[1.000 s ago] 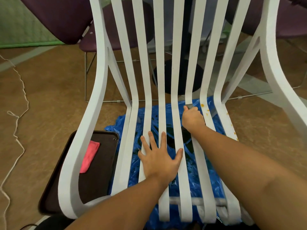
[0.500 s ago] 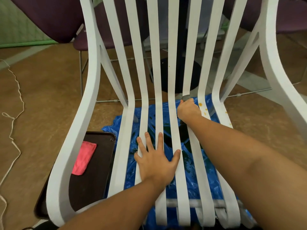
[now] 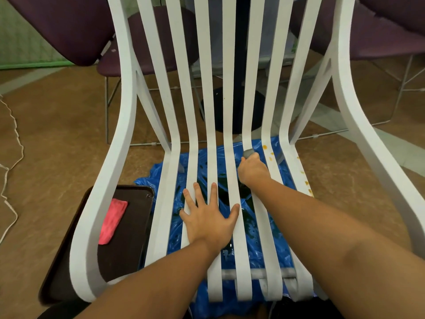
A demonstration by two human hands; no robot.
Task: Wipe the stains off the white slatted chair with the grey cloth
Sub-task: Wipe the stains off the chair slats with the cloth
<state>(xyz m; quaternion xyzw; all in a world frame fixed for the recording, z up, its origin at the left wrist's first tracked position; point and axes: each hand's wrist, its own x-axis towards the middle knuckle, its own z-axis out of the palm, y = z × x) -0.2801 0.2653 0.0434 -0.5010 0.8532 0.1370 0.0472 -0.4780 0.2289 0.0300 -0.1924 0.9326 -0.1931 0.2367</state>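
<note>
The white slatted chair fills the view, its seat slats running away from me. My left hand lies flat with spread fingers across the middle seat slats. My right hand grips the grey cloth, mostly hidden in the fist, and presses it on a slat near the bend where seat meets back. Orange stains dot the slat just right of the cloth, and more orange stains speckle the rightmost slat.
A blue plastic sheet with dark wet patches lies under the seat. A dark tray at the left holds a pink cloth. Purple chairs and a black table base stand behind. A white cord trails on the brown floor.
My right hand with the grey cloth has slid a little up the slat toward the bend. My left hand stays pressed on the slats.
</note>
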